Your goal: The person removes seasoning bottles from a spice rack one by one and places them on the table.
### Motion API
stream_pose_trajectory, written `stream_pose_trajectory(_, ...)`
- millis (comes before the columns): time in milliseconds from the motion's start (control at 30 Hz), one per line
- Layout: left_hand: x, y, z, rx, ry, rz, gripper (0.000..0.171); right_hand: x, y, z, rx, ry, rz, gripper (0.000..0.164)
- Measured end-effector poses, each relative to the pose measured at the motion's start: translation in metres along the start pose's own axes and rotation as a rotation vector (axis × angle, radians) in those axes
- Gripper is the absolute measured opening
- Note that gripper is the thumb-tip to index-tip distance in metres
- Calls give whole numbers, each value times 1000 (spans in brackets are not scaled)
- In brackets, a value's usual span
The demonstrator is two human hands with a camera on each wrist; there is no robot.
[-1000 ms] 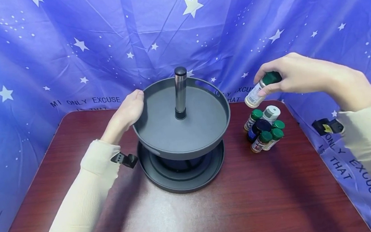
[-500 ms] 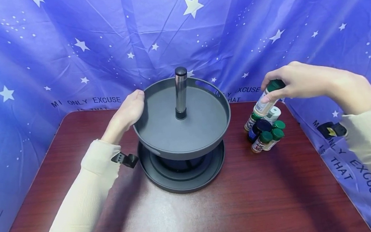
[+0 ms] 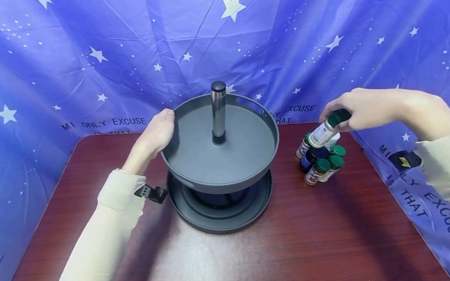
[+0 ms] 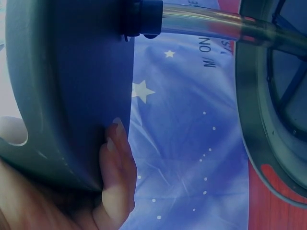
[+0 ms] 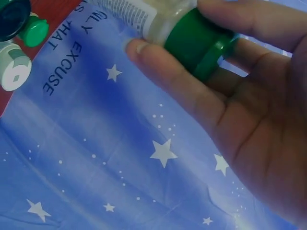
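Note:
On the left, my left hand grips the rim of the round grey upper tray of a two-tier turntable. Its fingers reach beneath the tray in the left wrist view. A steel post rises from the tray's middle. My right hand holds a spice jar by its green cap, tilted, over a cluster of jars at the right. Among these stand a dark-lidded jar, a white-lidded one and several green-capped jars.
The grey lower tray rests on the reddish-brown table. A blue star-patterned curtain hangs behind and along both sides. A small black wrist camera sits at the right sleeve, another black camera at the left.
My right hand has moved right and down with the spice jar, bringing it lower over the cluster; its tilt has varied. My left hand and the turntable have stayed put.

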State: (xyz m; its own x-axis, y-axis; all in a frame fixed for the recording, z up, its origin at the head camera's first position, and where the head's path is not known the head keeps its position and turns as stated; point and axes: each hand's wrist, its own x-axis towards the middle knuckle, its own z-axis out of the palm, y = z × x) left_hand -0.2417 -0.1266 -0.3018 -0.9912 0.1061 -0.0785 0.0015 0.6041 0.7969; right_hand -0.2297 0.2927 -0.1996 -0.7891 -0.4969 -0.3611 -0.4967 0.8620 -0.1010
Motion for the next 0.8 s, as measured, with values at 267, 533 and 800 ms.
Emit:
stream_pose_trajectory(267,0,-1,0,-10,2,2,46,4,6,8,38,-56,-1,35)
stream_pose_trajectory(533,1,-1,0,-18,3,-1,46,7,7,15,37,-164,-10,34)
stream_pose_trajectory(800,1,0,0,-2,3,0,45,7,10,28,43,-256,19,36)
